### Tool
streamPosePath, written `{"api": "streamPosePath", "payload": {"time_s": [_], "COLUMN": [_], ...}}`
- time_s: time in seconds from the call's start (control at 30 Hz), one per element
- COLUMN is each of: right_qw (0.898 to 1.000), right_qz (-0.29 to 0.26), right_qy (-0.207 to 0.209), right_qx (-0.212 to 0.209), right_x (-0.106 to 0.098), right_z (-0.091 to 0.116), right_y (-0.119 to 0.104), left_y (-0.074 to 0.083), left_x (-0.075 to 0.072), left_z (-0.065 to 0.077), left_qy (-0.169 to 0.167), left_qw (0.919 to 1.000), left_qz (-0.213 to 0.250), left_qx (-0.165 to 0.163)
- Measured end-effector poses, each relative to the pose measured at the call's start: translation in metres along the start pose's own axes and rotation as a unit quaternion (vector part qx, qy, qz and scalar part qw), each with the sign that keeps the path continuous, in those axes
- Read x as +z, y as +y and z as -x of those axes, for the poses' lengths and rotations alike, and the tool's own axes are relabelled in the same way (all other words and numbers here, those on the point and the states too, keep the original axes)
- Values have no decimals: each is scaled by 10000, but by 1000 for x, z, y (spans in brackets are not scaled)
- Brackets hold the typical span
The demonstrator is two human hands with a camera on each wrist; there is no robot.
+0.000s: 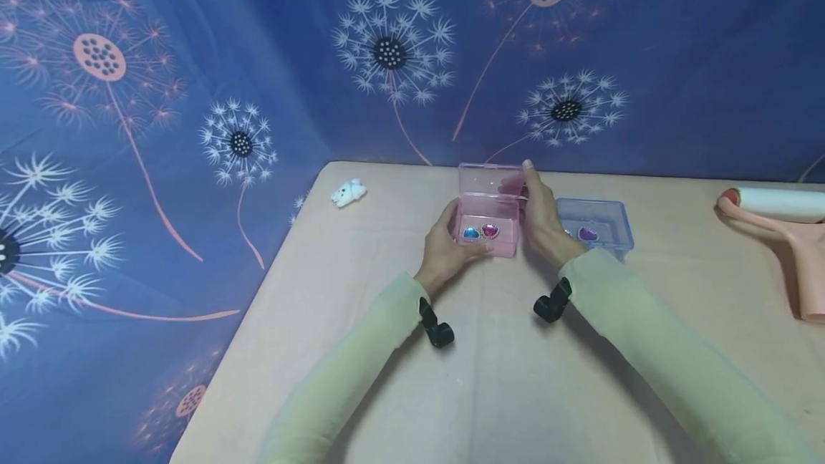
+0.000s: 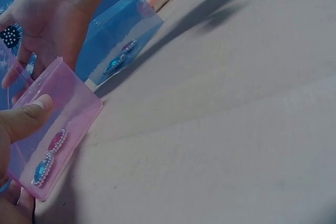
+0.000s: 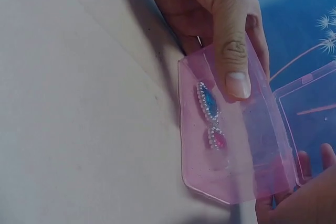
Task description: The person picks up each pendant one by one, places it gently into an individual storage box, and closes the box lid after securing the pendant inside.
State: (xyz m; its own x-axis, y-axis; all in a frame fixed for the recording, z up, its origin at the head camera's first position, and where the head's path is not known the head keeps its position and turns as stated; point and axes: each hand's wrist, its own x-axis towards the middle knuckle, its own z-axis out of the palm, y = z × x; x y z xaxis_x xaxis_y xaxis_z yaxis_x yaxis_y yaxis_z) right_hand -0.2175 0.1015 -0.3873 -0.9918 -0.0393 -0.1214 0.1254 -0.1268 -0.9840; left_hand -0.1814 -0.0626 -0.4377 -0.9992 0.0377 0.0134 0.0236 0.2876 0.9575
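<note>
My left hand (image 1: 445, 253) grips a clear pink plastic box (image 3: 205, 177), its thumb over the near wall. The lid (image 1: 480, 179) stands raised at the back. Inside lie a blue jewel (image 1: 471, 233) and a pink jewel (image 1: 490, 230), both edged with small pearly beads. My right hand (image 1: 544, 224) is at the lid's right side, its fingers loosely extended behind the clear plastic; whether they touch it is hard to tell. Just right of that hand sits a clear blue box (image 1: 612, 236) holding a purple jewel (image 1: 587, 233) and a blue jewel (image 2: 113, 66).
A small white figure (image 1: 349, 193) lies at the table's far left corner. On the right is a peach-handled roller (image 1: 808, 256) with a white cylinder. Blue dandelion-print cloth (image 1: 290, 34) hangs behind and left of the pale table (image 1: 490, 392).
</note>
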Motion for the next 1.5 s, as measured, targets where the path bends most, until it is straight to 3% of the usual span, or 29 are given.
{"api": "streamPosePath", "payload": {"time_s": [0.2,0.37,0.5,0.6,0.67,0.87,1.3,1.5], "right_qw": [9997,9985,9942,9839,9790,9736,9677,9573], "right_qz": [-188,-315,566,1401,1653,1957,2295,2656], "right_qy": [-11,-356,-656,-728,-775,-724,-718,-791], "right_qx": [-161,-273,-632,-839,-910,-928,-750,-820], "right_x": [-2,-6,-7,-7,-7,-10,-9,-10], "right_z": [4,8,12,14,15,17,15,14], "right_y": [2,6,11,15,17,22,24,24], "left_y": [-1,-2,-2,-2,-1,0,0,1], "left_x": [1,1,1,0,1,1,-1,-2], "left_z": [0,0,1,2,2,3,3,4], "left_qy": [-13,16,39,45,35,-20,-92,-98], "left_qw": [10000,9999,9998,9998,9998,9997,9998,9995], "left_qz": [-9,-84,-116,-74,0,100,-170,-299], "left_qx": [-54,-136,-177,-187,-189,-211,-47,-45]}}
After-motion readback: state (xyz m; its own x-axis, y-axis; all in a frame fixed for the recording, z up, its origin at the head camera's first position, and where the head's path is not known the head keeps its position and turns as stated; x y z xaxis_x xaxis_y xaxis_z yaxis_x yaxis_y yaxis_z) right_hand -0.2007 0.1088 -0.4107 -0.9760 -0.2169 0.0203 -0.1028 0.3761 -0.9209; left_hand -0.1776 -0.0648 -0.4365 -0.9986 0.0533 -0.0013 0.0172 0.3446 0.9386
